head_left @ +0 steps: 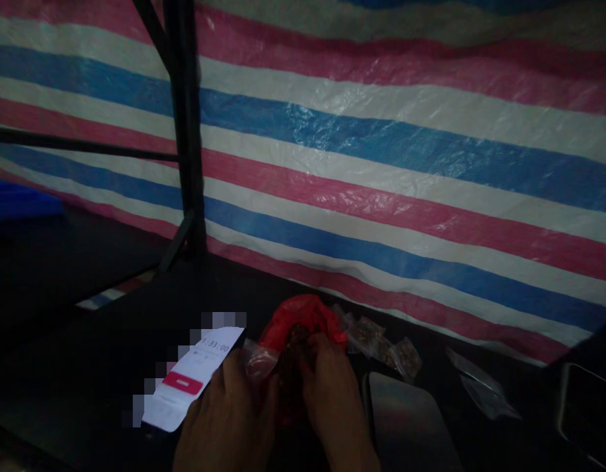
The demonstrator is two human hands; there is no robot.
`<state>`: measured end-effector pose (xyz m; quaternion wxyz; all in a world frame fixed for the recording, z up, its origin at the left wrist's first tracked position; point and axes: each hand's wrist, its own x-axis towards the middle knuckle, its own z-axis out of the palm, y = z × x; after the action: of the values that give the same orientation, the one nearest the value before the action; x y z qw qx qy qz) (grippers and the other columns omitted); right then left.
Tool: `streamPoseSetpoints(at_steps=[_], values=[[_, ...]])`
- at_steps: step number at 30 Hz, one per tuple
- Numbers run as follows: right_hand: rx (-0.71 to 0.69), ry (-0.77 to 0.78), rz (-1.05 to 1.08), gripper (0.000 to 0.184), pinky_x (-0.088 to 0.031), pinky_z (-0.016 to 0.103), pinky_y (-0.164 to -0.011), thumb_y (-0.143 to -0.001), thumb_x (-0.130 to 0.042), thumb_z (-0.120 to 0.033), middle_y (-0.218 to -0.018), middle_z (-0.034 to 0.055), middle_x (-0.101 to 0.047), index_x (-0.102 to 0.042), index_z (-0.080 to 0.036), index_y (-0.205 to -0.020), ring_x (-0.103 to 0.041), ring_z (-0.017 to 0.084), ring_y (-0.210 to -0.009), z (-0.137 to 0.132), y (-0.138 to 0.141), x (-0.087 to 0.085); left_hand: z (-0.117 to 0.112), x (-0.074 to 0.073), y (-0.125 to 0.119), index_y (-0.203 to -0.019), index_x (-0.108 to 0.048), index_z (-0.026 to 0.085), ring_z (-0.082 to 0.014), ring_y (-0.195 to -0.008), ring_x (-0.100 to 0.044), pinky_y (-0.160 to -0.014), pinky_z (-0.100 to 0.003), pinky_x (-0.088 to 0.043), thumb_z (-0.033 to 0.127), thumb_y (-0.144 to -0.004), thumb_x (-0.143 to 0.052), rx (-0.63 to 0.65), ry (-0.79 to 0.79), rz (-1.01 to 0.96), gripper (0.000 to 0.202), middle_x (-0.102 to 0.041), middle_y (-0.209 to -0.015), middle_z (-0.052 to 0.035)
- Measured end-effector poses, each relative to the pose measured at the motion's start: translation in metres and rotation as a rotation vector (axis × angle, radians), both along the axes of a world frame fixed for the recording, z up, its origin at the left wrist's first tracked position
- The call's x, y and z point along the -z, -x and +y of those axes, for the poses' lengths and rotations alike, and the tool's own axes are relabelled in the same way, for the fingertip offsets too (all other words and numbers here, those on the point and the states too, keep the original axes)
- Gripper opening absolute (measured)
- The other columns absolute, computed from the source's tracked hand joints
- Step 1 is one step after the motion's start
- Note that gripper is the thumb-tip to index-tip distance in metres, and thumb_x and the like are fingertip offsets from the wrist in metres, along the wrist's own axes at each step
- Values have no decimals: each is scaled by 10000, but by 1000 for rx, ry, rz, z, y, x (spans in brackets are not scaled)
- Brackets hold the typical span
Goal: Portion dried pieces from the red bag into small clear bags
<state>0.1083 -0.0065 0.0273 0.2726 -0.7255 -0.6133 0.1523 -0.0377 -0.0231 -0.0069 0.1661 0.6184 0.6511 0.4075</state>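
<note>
A red plastic bag [303, 308] lies open on the dark table, with small dark brown pieces [290, 373] inside; the dim light hides what they are. My left hand [229, 413] is closed around the edge of a small clear plastic bag [260, 359], at the left side of the red bag. Reaching into the red bag, my right hand [332, 387] has its fingers bent down among the brown pieces. Its fingertips are partly hidden, and I cannot make out what is between them.
Left of my hands lies a lit phone [189, 380]. Several small filled clear bags [382, 344] sit right of the red bag. A flat grey device [406, 419], an unfilled-looking clear bag [484, 383] and a dark-framed object [588, 413] are farther right. Striped sheeting [382, 164] hangs behind.
</note>
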Motion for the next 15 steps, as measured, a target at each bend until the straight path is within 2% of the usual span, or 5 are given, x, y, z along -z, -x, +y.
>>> streamPoseSetpoints(at_steps=[2,4,6,10,15], values=[[-48,-15,-33,458,-556,440,-1027,-904,-507,15,-1285,175,-775,-751,-139,-1260,-730,335,-1218,1,-5,0,2,-7,-3,-977,-626,240,-427,-721,-773,-664,-532,-552,425,-971,-391,67,185,43,299,-752,-770,-135],[-80,-40,-79,541,-530,430,-1057,-817,-495,77,-1298,153,-768,-773,-159,-1217,-707,324,-1248,0,-10,1,6,-14,-6,-996,-620,244,-418,-770,-787,-714,-543,-561,356,-959,-352,102,273,6,293,-773,-796,-141],[-99,-51,-100,614,-529,429,-1046,-734,-482,109,-1276,126,-771,-792,-187,-1174,-710,317,-1222,-3,-14,3,12,-20,-8,-1041,-631,246,-392,-882,-794,-785,-528,-581,381,-942,-406,85,229,-162,280,-796,-913,-143],[-109,-36,-68,708,-542,434,-1011,-621,-470,140,-1219,92,-792,-805,-220,-1130,-731,319,-1168,-11,-19,4,18,-33,-14,-1007,-655,250,-331,-1005,-778,-847,-443,-632,537,-835,-642,80,84,-674,335,-793,-1076,-114],[-57,1,-16,722,-529,487,-1081,-693,-480,140,-1336,154,-758,-761,-176,-1277,-697,356,-1279,-15,-18,7,12,-37,-22,-1068,-684,231,-278,-935,-787,-772,-390,-658,445,-816,-713,133,131,-1001,332,-800,-1080,-74]])
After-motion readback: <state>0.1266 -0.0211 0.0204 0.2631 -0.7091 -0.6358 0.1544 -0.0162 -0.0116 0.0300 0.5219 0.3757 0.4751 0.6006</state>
